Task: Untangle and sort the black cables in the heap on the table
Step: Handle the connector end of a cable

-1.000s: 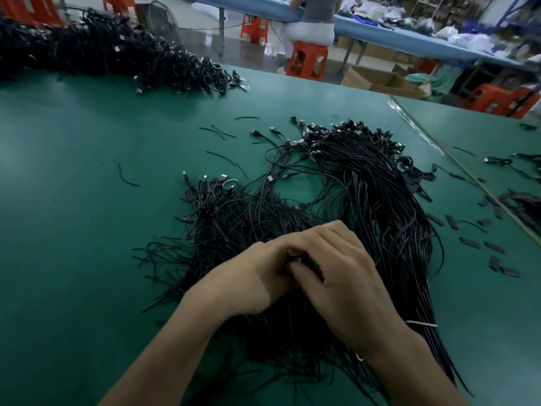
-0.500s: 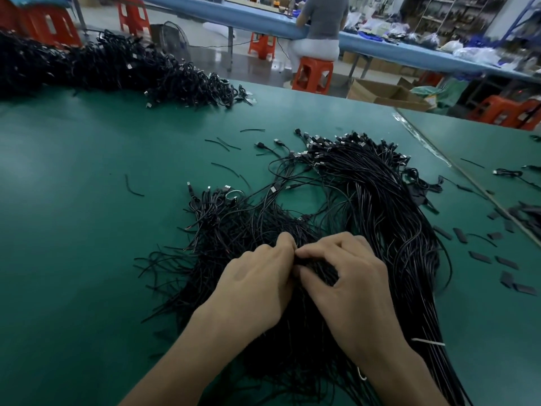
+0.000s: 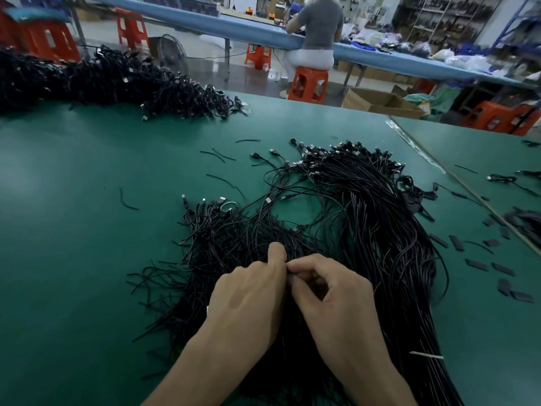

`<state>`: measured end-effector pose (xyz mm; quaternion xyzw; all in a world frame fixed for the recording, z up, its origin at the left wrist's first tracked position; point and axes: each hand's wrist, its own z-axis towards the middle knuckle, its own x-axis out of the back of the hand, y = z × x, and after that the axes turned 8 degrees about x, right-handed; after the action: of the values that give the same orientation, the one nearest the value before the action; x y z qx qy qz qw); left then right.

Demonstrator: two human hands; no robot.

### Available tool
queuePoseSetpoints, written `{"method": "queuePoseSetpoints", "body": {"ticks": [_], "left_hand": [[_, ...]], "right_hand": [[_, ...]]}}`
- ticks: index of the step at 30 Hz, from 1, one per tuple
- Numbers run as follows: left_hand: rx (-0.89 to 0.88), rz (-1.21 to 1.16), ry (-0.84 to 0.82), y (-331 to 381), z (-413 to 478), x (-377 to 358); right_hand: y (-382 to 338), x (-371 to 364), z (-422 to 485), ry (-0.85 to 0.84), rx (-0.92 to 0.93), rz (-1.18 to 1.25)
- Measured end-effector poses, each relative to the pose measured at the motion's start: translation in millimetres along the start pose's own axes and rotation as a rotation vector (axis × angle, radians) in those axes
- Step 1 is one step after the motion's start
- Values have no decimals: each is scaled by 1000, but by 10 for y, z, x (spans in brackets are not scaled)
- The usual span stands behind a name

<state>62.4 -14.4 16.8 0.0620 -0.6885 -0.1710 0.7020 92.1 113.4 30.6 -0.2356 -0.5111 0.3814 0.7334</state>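
Green desk bears the heap, at whose near middle left hand and right hand meet, curled fingertips pinching a bit of it, apparently to tease it loose.

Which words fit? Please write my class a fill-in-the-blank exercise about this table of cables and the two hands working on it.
1. The left hand and right hand pinch cables in the near heap, all coloured ____.
2. The table has a ____ top.
3. A second heap lies at the table's far ____ side.
4. Beyond the table, a person sits on a ____.

Missing words: black; green; left; stool.
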Motion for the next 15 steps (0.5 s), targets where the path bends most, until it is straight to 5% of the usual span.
{"method": "queuePoseSetpoints", "body": {"ticks": [8, 15], "left_hand": [[-121, -461, -160, -84, 12, 88], [90, -951, -530, -4, 202, 160]], "right_hand": [[1, -33, 4, 116, 56, 112], [18, -10, 42, 164, 89, 204]]}}
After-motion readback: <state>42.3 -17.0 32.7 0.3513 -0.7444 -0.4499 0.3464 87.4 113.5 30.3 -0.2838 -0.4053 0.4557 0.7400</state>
